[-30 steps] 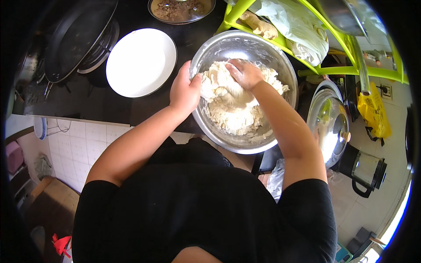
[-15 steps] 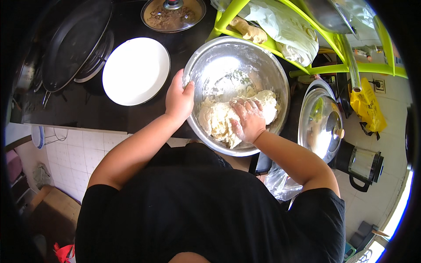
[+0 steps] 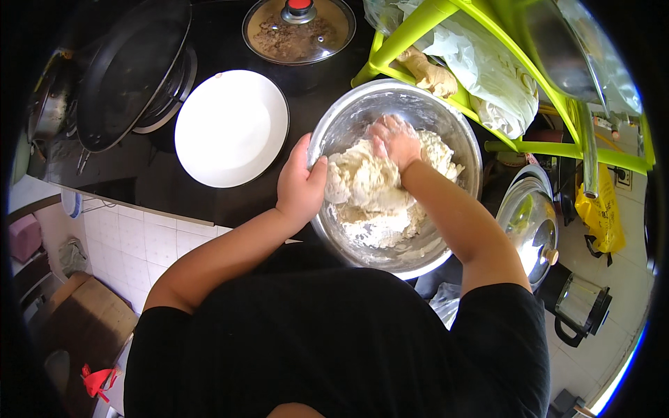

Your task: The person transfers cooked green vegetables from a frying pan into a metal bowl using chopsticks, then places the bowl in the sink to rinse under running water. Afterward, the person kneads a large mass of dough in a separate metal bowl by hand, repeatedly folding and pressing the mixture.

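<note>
A wide steel mixing bowl stands at the counter's front edge, its inside wall smeared with flour. My left hand grips the bowl's left rim, thumb on the inside and fingers round the outer wall. In the bowl lies a rough, pale lump of dough, with loose floury bits below it. My right hand, dusted with flour, is at the dough's far side, with its fingers curled over and pressed against it. Part of the dough is hidden behind my right wrist.
Left of the bowl sits a white plate, with a black frying pan beyond it. A glass-lidded pan is at the back. A green rack holds ginger. At right are a glass lid and a blender jug.
My right hand has moved from the near part of the dough to its far side. The dough's near edge is lifted and folded, and floury bits now show beneath. My left hand keeps its hold.
</note>
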Available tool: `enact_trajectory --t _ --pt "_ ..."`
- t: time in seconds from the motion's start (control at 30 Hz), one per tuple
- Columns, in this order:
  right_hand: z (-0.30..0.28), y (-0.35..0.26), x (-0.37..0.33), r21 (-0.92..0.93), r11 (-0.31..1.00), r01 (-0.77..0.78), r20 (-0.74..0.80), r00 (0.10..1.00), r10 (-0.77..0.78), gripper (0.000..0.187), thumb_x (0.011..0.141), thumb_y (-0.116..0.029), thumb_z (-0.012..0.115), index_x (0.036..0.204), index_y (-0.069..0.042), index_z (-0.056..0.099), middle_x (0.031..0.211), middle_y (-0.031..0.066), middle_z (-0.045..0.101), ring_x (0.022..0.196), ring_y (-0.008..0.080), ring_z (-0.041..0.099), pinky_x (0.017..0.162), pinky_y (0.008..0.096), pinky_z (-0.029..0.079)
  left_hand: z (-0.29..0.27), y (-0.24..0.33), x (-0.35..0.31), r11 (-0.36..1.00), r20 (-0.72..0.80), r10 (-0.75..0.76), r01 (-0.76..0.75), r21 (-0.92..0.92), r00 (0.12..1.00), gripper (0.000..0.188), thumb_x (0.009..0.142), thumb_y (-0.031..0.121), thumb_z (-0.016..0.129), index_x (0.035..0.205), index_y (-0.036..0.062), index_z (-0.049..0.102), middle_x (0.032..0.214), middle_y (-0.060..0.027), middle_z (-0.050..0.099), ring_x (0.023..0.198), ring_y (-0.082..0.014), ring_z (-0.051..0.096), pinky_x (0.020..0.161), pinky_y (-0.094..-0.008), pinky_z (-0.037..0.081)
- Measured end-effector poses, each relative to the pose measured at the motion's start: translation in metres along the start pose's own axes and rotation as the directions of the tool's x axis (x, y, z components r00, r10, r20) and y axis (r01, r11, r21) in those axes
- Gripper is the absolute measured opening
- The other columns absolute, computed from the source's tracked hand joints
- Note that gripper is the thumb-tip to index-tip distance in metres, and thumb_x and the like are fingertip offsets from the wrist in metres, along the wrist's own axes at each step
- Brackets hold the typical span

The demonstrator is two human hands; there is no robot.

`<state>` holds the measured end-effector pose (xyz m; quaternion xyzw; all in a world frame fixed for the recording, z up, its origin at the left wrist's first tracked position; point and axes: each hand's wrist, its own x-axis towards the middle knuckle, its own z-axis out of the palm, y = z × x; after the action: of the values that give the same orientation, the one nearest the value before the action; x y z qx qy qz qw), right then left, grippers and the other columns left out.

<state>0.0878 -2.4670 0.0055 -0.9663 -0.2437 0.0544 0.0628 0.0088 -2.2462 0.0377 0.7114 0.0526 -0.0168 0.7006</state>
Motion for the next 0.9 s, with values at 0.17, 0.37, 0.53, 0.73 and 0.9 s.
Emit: enact_trajectory --t 0.17,0.37,0.53,0.73,0.9 --pt "-0.030 -0.014 0.033 0.081 0.978 -0.191 0.057 0.981 0.187 0.038 0.084 -0.042 0.037 0.094 -0.014 0.062 0.101 0.0100 0.059 0.101 0.0273 0.053 0.088 0.0387 0.041 -0.002 -0.012 0.007 0.995 0.000 0.047 -0.047 0.084 0.999 0.051 0.081 0.014 0.057 0.125 -0.0025 0.038 0.108 -0.0192 0.057 0.094 -0.0255 0.058 0.083 -0.0323 0.044" --pt "-0.054 -0.018 -0.006 0.813 0.533 -0.237 0.021 0.925 0.378 0.040 0.081 -0.033 0.061 0.103 0.001 0.059 0.096 0.0183 0.063 0.087 0.0247 0.061 0.078 0.0316 0.045 0.001 -0.013 0.013 0.996 0.011 0.005 -0.006 0.093 1.000 0.048 0.082 0.014 0.054 0.125 0.0001 0.039 0.105 -0.0172 0.058 0.091 -0.0247 0.059 0.081 -0.0317 0.045" --pt "-0.111 -0.037 -0.085 -0.002 0.812 -0.584 0.088 0.808 0.582 0.036 0.080 -0.036 0.048 0.081 -0.005 0.065 0.087 0.0133 0.065 0.082 0.0321 0.061 0.073 0.0394 0.048 -0.001 -0.012 0.014 0.997 -0.015 0.038 -0.037 0.069 0.999 0.042 0.083 0.010 0.051 0.122 -0.0005 0.041 0.107 -0.0171 0.057 0.093 -0.0242 0.059 0.083 -0.0314 0.045" --pt "-0.055 -0.054 -0.129 -0.225 0.786 -0.576 0.405 0.678 0.613 0.052 0.081 -0.037 0.049 0.109 0.007 0.051 0.108 0.0228 0.056 0.098 0.0305 0.058 0.084 0.0341 0.047 0.001 -0.012 0.012 0.998 0.029 0.029 -0.030 0.061 0.999 0.042 0.083 0.010 0.050 0.123 -0.0005 0.040 0.107 -0.0170 0.057 0.093 -0.0234 0.059 0.082 -0.0312 0.045" --pt "-0.032 -0.095 -0.105 0.156 0.513 -0.844 0.563 0.503 0.656 0.051 0.077 -0.028 0.060 0.109 0.010 0.047 0.110 0.0256 0.052 0.098 0.0268 0.057 0.081 0.0340 0.049 0.004 0.003 0.008 1.000 0.012 -0.005 0.005 -0.015 1.000 0.041 0.083 0.007 0.050 0.122 -0.0006 0.041 0.106 -0.0142 0.058 0.093 -0.0199 0.058 0.082 -0.0297 0.045"
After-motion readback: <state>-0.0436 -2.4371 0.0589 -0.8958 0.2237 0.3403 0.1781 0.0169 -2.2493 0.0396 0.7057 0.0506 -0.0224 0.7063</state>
